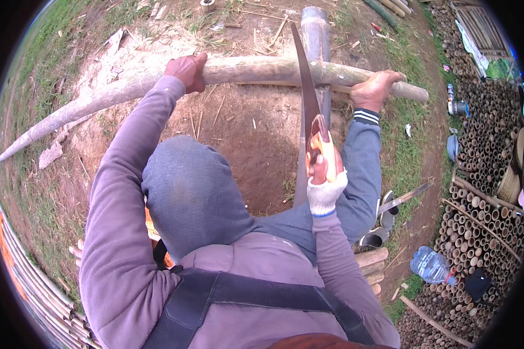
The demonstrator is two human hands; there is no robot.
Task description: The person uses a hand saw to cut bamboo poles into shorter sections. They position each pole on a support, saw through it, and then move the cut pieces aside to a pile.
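Observation:
A thick bamboo pole (256, 70) lies crosswise at the far side, its thin end reaching far left. Around it, left of the middle, my left hand (186, 72) is closed. In a white knitted glove with bare fingers, my right hand (326, 174) grips the orange handle of a handsaw (310, 96). Its long dark blade points away from me and crosses the pole; whether the teeth are in the bamboo I cannot tell. My bare foot (374, 90) rests on the pole to the right of the blade. A grey post (315, 35) runs beneath the pole.
Many cut bamboo pieces (486, 125) are stacked on the right. Near them lie a clear plastic bottle (432, 266) and a machete-like blade (406, 196). Long bamboo poles (41, 291) lie at lower left. Sawdust and splinters cover the dirt beyond the pole.

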